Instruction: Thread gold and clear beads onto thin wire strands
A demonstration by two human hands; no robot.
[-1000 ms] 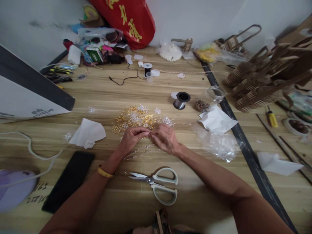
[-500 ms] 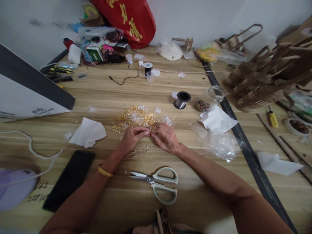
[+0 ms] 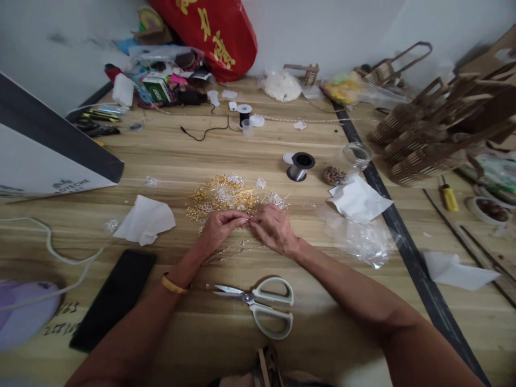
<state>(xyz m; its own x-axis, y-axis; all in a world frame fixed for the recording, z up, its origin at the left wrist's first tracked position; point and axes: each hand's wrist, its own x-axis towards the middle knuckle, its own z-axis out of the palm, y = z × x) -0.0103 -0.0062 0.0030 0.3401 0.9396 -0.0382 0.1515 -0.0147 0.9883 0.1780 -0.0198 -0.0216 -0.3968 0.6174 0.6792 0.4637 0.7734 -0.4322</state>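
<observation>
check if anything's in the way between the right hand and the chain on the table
Nothing visible is: the chain lies on the wooden tabletop just on the wearer's side of the right hand, running close to its edge. The scissors lie nearer the wearer, past the chain.

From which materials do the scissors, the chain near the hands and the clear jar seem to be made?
Scissors: blades probably steel, smooth grey with shine; handles pale and solid-coloured, likely plastic.
Chain: apparently metal, thin and pale with small glints; plating cannot be judged.
Jar: transparent and glossy, so glass or hard plastic; the look leaves it open.
</observation>
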